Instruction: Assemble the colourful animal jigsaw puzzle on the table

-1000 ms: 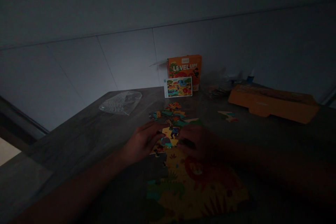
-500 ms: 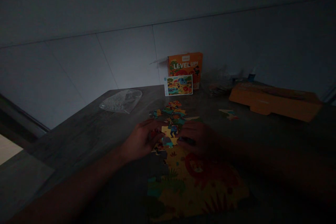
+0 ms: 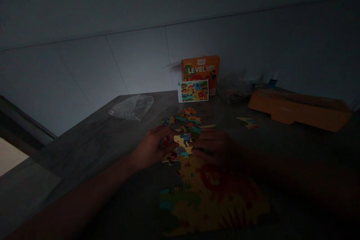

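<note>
A jigsaw puzzle piece (image 3: 183,141) with a yellow ground and a figure in blue lies between my two hands, at the upper edge of the joined puzzle (image 3: 194,195). My left hand (image 3: 154,148) grips its left side, thumb and fingers curled in. From the right, my right hand (image 3: 214,144) holds the other side, its fingers bent and partly in deep shadow. The joined part shows a red-maned lion and green plants. Beyond my fingers, several loose pieces (image 3: 188,120) lie in a cluster. Dim light hides whether the held piece is fully seated.
A picture card (image 3: 194,91) leans against an orange box (image 3: 201,68) at the back. To the left lies a clear plastic bag (image 3: 132,107). On the right are an orange box lid (image 3: 298,109), a stray piece (image 3: 247,122) and another plastic bag (image 3: 236,90).
The view has shifted slightly, so everything sits a little further right. Both hands stay at the same piece, the right fingers a little more stretched along it.
</note>
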Demonstrator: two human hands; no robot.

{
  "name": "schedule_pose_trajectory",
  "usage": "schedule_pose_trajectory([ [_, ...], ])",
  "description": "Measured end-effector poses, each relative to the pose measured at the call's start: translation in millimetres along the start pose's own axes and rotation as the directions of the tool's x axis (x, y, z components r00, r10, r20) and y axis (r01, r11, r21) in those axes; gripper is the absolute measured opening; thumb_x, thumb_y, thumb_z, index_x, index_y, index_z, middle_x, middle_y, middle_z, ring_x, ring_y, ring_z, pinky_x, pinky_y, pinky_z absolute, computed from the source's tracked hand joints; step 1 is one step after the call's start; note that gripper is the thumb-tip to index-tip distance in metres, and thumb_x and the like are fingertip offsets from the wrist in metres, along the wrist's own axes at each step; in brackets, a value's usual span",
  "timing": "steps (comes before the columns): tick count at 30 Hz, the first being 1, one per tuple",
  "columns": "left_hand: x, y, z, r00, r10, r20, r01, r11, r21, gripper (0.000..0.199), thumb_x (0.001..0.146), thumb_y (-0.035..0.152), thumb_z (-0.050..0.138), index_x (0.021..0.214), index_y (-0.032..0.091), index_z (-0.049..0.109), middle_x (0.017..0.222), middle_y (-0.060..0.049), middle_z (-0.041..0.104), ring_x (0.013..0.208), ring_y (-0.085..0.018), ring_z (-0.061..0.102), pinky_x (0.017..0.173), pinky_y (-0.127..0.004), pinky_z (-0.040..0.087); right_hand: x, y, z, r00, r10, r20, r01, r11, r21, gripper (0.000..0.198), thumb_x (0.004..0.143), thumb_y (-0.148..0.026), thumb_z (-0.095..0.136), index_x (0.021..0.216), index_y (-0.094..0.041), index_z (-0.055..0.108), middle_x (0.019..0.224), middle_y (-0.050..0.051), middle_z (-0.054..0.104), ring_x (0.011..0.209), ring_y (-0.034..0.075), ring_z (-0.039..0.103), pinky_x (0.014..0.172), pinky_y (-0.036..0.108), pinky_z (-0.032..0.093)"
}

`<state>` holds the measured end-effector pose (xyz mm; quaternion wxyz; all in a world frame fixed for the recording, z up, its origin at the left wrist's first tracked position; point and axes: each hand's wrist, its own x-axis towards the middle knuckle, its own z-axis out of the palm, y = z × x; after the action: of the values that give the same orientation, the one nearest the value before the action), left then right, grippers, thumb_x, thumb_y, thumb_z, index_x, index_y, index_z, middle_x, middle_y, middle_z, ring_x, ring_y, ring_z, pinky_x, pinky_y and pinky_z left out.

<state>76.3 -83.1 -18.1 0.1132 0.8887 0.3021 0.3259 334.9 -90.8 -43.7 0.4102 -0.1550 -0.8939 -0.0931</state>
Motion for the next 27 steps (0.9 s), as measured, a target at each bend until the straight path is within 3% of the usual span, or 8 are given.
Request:
schedule_pose_trajectory([
  [16, 0.3, 4.5, 0.7, 0.995, 0.097, 0.014, -0.097, 0.995, -0.012, 0.003, 0.097, 0.020, 0.062, 0.098, 0.018, 0.063, 0.085, -0.002, 0.064, 0.078, -0.016, 0.062, 0.070, -0.027, 0.050, 3.6, -6.0, -6.2, 1.000, -0.007, -0.009, 0.008, 0.994, 0.110, 0.014, 0.096, -0.017, 0.058, 0.088, -0.014, 0.069, 0.072, 0.005, 0.065, 0.065, 0.016, 0.057, 0.061, 0.030, 0.046],
  [27, 0.8, 7.3, -2.0, 0.993, 0.108, 0.045, -0.107, 0.994, -0.013, 0.008, 0.098, 0.017, 0.062, 0.105, 0.018, 0.064, 0.090, -0.004, 0.066, 0.087, -0.019, 0.063, 0.076, -0.029, 0.051, 5.3, -7.5, -8.1, 1.000, 0.005, 0.008, -0.006, 0.991, 0.137, 0.017, 0.096, -0.016, 0.055, 0.087, -0.015, 0.069, 0.069, 0.003, 0.062, 0.063, 0.016, 0.053, 0.060, 0.030, 0.043],
])
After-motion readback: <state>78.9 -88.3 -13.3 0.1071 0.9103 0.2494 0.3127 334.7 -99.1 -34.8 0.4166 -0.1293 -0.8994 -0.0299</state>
